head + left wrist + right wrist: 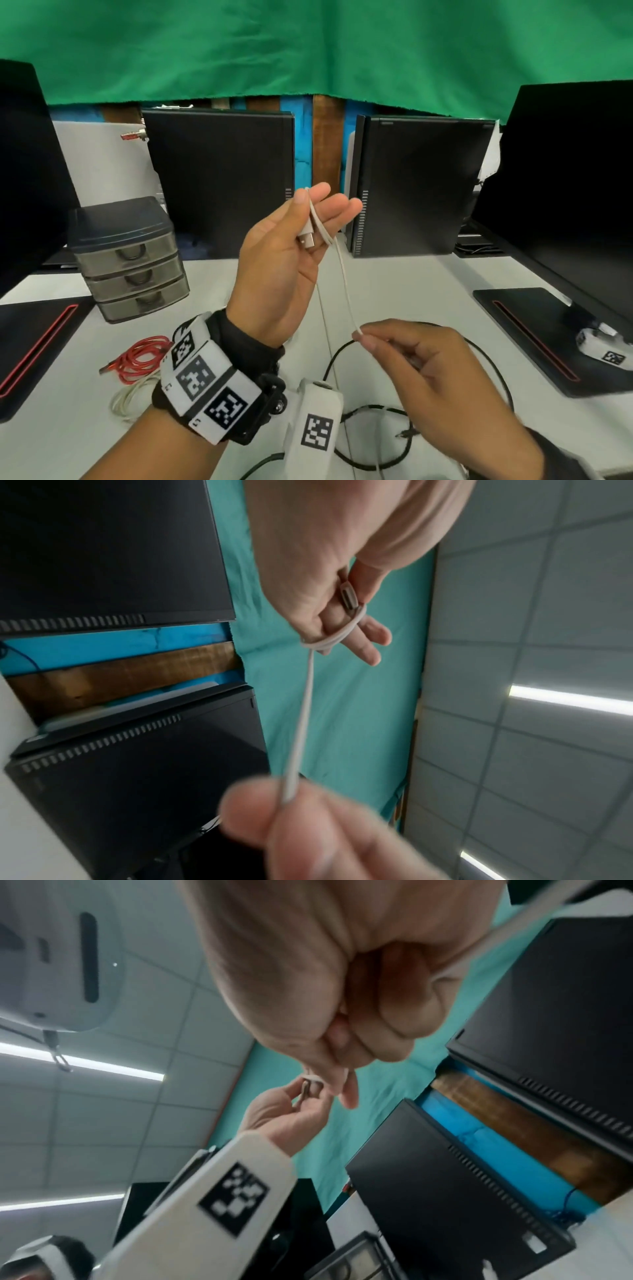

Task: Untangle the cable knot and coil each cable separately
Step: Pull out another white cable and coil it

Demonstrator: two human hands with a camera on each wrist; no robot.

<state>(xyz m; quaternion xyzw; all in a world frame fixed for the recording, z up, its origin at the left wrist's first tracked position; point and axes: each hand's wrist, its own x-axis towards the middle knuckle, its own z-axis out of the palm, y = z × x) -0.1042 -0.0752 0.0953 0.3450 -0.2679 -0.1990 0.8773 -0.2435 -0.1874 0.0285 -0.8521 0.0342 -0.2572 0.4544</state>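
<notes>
Coiling the white cable [344, 274] at frame centre: left hand [284, 260] pins its plug under the thumb, fingers straight; right hand [421, 370] pinches the strand below. Next, probably another wrap round those fingers.

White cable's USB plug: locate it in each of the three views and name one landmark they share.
Head: the USB plug lies centre frame in the raised left hand.
Left wrist: upper centre, end-on between the fingers.
Right wrist: small, centre-left, in the far hand; blurred.
Shared landmark: the green cloth behind.
</notes>
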